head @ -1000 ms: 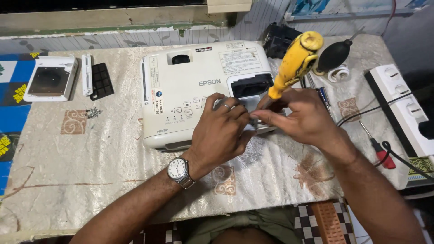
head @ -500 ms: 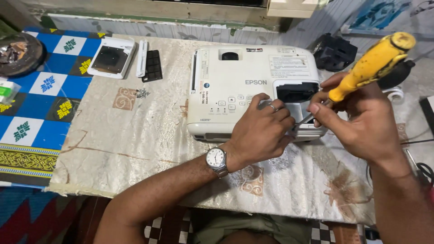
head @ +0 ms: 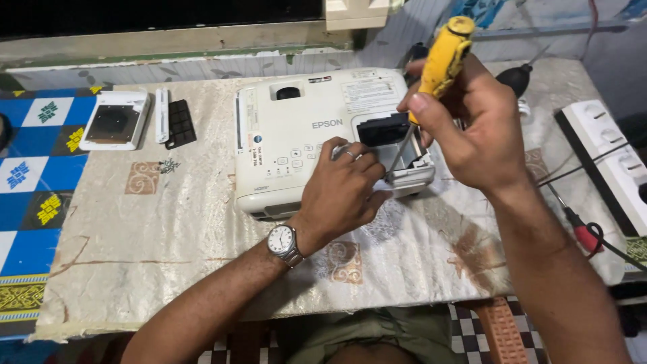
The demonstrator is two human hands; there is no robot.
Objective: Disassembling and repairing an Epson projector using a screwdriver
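A white projector point(head: 296, 135) lies on a pale patterned cloth point(head: 168, 229), its lamp bay open at the right front corner. My left hand point(head: 344, 192), with a wristwatch and a ring, rests on the projector's front edge and steadies it. My right hand point(head: 472, 125) grips a yellow-handled screwdriver point(head: 441, 57) held upright. Its shaft slants down into the open bay, with the tip near my left fingers.
At the back left lie a white cover panel point(head: 114, 120), a white strip, a black grille piece point(head: 180, 123) and a small pile of screws point(head: 168, 165). A white power strip point(head: 606, 155), a red-handled tool point(head: 583, 232), cables and a black air blower point(head: 515, 77) are on the right.
The view has shifted, so the projector sits more centred. My right hand has raised the screwdriver more upright over the bay. My left hand stays on the projector's front.
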